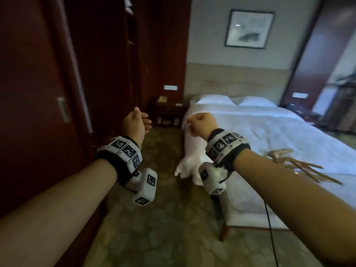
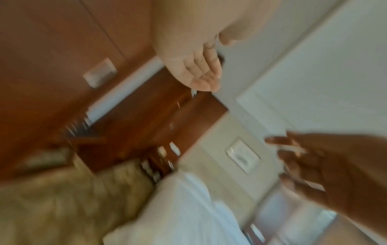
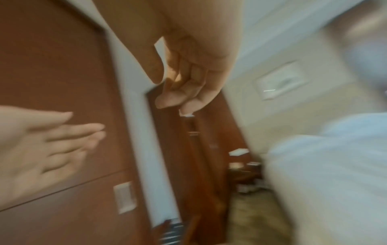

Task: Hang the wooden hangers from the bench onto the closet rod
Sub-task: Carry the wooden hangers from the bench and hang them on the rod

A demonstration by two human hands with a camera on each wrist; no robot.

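Far left, the dark red closet door (image 1: 38, 93) stands alongside the person; the closet rod is not visible from here. The left hand (image 1: 135, 123) floats at chest height, fingers straight and loose, holding nothing. Just beside it the right hand (image 1: 201, 124) is up too, fingers curled in with nothing between them. Now look right: the wooden hangers (image 1: 300, 165) lie in a loose pile at the foot of the white bed (image 1: 269, 132), above the bench (image 1: 250, 214), partly hidden behind the right forearm, their long arms fanning away to the right. The right hand looks nearer, so I'd expect it to reach down and rightward. Wrist views are blurred.
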